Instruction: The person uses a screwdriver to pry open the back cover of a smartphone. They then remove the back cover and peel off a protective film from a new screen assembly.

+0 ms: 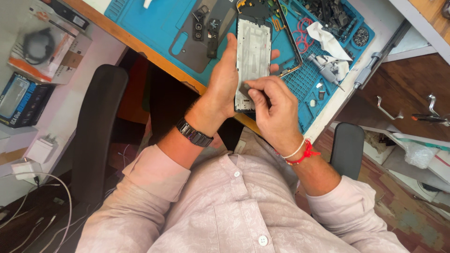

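Note:
An opened phone frame (253, 51), dark-rimmed with a pale metal inner plate, stands upright above the desk edge in my left hand (224, 79), whose thumb runs along its left side and fingers wrap behind. My right hand (274, 105) presses its fingertips onto the lower part of the frame, pinching something small and grey that I cannot make out. My left wrist wears a dark watch, my right wrist a red and white thread band.
A blue work mat (154, 23) covers the wooden desk, bearing a grey phone back cover (197, 47), small camera parts (199, 30), another frame (286, 65), a white cloth (328, 40), a tool (323, 70) and a parts tray (330, 14). Boxes (44, 44) and chargers (40, 150) lie left; chair arms flank me.

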